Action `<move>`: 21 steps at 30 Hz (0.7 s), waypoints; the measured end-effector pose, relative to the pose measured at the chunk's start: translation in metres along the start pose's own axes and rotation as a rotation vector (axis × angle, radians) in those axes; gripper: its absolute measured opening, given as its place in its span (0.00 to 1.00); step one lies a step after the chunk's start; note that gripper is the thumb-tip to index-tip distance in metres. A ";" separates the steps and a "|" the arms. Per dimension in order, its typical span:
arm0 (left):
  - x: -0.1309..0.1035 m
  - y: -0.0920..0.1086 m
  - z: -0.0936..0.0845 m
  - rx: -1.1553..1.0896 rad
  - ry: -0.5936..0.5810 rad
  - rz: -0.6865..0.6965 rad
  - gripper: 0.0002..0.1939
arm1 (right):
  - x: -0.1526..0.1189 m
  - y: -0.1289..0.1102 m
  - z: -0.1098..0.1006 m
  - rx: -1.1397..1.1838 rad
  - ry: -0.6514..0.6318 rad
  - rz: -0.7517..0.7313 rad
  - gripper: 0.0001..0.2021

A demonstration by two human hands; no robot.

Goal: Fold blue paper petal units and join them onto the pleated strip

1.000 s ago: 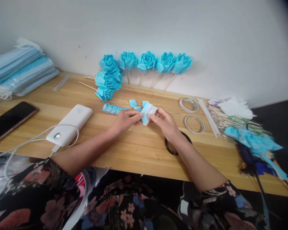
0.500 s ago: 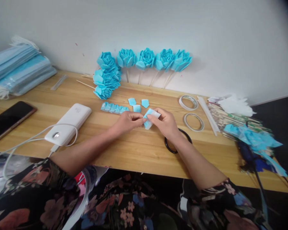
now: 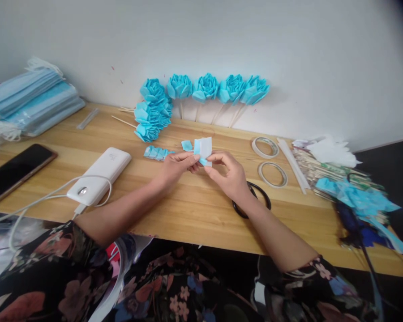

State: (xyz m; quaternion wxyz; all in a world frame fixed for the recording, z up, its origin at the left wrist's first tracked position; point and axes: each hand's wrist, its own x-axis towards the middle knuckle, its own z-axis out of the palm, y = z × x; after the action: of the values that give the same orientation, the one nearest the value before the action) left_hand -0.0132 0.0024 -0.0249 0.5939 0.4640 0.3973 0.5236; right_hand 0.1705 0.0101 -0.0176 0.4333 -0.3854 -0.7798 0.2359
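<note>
At the frame's centre, the left hand (image 3: 178, 169), reaching in from lower left, and right hand (image 3: 231, 175), from lower right, pinch a small blue-and-white sheet (image 3: 205, 146) above a wooden table (image 3: 188, 212); a pale wall (image 3: 201, 38) fills the top.

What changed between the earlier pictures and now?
The blue-and-white piece has turned: its white part, which pointed right, now points up in the view. The right hand has shifted to the piece's lower edge; the left hand still pinches it. Blue flowers and power bank stayed put.
</note>
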 end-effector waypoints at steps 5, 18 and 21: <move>0.000 -0.002 0.003 0.038 -0.012 -0.016 0.14 | -0.001 -0.001 0.002 0.001 0.059 0.044 0.01; 0.000 0.004 -0.001 0.128 0.046 -0.003 0.15 | -0.002 0.001 0.000 -0.002 0.058 0.101 0.02; -0.001 0.005 -0.001 0.130 0.037 -0.001 0.15 | -0.002 0.001 0.000 0.029 0.059 0.134 0.02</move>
State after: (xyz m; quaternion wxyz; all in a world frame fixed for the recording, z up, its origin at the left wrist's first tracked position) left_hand -0.0150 0.0018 -0.0206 0.5554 0.4914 0.4416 0.5051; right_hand 0.1713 0.0091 -0.0191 0.4448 -0.4369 -0.7358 0.2643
